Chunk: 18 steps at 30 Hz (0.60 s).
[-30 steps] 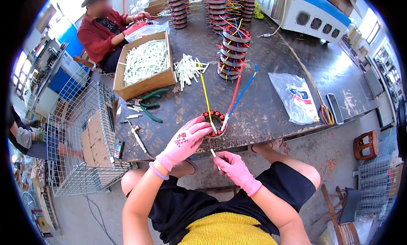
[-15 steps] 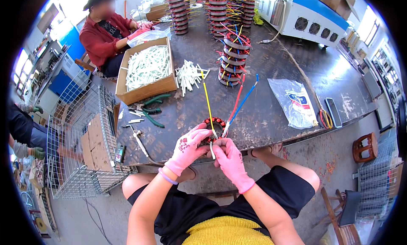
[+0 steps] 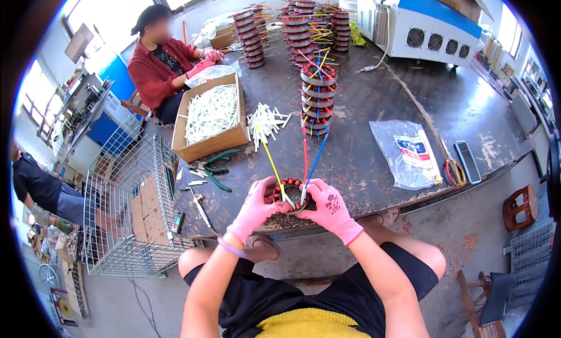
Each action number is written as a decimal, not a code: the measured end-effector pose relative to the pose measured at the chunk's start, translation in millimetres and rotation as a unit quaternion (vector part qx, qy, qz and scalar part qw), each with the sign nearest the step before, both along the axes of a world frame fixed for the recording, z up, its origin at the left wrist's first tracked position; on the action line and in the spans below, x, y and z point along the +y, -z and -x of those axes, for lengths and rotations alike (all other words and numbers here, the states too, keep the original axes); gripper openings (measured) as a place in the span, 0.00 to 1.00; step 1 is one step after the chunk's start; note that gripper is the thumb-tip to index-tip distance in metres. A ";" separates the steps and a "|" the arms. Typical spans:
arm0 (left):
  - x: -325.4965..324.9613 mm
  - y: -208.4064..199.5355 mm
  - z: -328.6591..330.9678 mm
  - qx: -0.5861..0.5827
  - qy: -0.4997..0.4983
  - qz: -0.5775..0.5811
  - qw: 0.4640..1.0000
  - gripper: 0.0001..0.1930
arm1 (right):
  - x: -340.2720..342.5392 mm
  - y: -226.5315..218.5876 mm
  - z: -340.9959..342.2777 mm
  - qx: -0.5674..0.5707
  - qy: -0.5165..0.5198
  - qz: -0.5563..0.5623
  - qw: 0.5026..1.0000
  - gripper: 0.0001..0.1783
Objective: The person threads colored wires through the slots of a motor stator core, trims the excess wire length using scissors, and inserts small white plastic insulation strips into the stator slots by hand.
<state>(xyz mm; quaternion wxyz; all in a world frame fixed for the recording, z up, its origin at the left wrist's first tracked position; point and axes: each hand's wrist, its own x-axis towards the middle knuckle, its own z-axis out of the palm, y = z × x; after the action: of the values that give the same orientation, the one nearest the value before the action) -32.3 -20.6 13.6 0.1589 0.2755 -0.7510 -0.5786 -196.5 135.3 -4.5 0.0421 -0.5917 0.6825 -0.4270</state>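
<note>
We find the round ring with red windings and a grey rim [image 3: 280, 189] close to the near edge of the dark, worn bench [image 3: 365, 119], between the pink-gloved left hand [image 3: 259, 205] and the pink-gloved right hand [image 3: 328, 205]. The left fingers close on its left side, the right fingers pinch its right side; we cannot tell whether the ring rests or is slightly raised. From it rise a thin yellow lead [image 3: 271, 163], a red lead [image 3: 305, 160] and a blue lead [image 3: 317, 160], with slim white sleeves [image 3: 285, 196] at their feet.

We judge three faults possible: a pull on a lead could shift a sleeve; an uneven grip could tip the ring toward the near edge; and a forward push could drive the lead tips into the tall stack of wound rings [image 3: 319, 98], which might topple.

To the left, we note little open room: the green-handled pliers [image 3: 220, 171], the loose pile of white tubes [image 3: 267, 123] and the brown cardboard box [image 3: 204, 150] crowd that side. To the right, bare bench extends to the clear plastic bag [image 3: 388, 151].
</note>
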 end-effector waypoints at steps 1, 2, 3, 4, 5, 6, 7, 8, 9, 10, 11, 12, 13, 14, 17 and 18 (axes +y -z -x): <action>-8.4 -3.8 2.6 -0.022 0.048 -0.037 0.998 0.45 | 0.3 1.8 -3.4 0.002 0.012 0.002 1.000 0.34; -20.9 -0.9 0.9 -0.066 0.093 0.018 0.993 0.45 | -0.2 2.4 -9.1 0.003 0.019 0.003 1.000 0.34; -26.3 -8.0 9.0 -0.104 0.146 0.072 0.981 0.45 | 1.8 1.4 -10.0 0.010 0.034 0.003 0.999 0.34; -28.6 -16.2 11.6 -0.133 0.182 0.091 0.970 0.40 | 3.3 2.2 -16.2 0.004 0.059 0.008 0.998 0.33; -32.6 -19.7 17.7 -0.168 0.210 0.121 0.955 0.41 | 5.1 2.2 -25.0 0.001 0.081 0.013 0.997 0.33; -37.3 -23.6 21.0 -0.203 0.235 0.151 0.938 0.41 | 6.7 -0.4 -30.4 -0.001 0.101 0.018 0.995 0.32; -42.6 -28.3 24.1 -0.239 0.258 0.180 0.919 0.42 | 8.3 -5.0 -27.5 -0.033 0.061 0.004 0.998 0.30; -45.6 -35.3 32.2 -0.328 0.296 0.200 0.874 0.48 | 9.6 -12.9 -18.7 -0.065 0.021 -0.011 0.998 0.28; -45.2 -37.5 37.3 -0.343 0.293 0.212 0.867 0.49 | 10.8 -19.5 -4.8 -0.093 -0.015 -0.026 0.995 0.25; -44.5 -39.0 39.1 -0.358 0.289 0.222 0.860 0.51 | 8.4 -20.1 16.4 -0.175 -0.073 -0.052 0.980 0.17; -43.0 -39.7 48.6 -0.367 0.288 0.234 0.853 0.53 | 2.0 -9.0 40.4 -0.237 -0.089 -0.026 0.967 0.13; -39.5 -50.3 54.6 -0.385 0.291 0.228 0.846 0.54 | -6.7 -16.1 48.5 -0.170 -0.079 -0.019 0.982 0.13; -38.5 -52.5 58.7 -0.381 0.289 0.235 0.846 0.50 | -16.4 -22.6 52.2 -0.103 -0.069 -0.011 0.992 0.13; -37.2 -55.8 61.4 -0.378 0.288 0.243 0.846 0.46 | -27.3 -26.0 52.1 -0.117 -0.133 -0.064 0.982 0.14; -40.9 -45.7 47.5 -0.296 0.227 0.285 0.883 0.41 | -55.5 -33.0 47.5 -0.110 -0.262 -0.191 0.940 0.14; -32.3 -41.3 36.6 -0.242 0.176 0.301 0.905 0.40 | -58.8 -34.0 49.6 -0.077 -0.265 -0.218 0.936 0.14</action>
<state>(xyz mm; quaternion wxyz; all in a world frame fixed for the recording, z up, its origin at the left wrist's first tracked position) -68.9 -52.9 54.9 -0.0572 0.2093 -0.9411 -0.2592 -246.0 76.5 29.5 0.3337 -0.6928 0.5720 -0.2855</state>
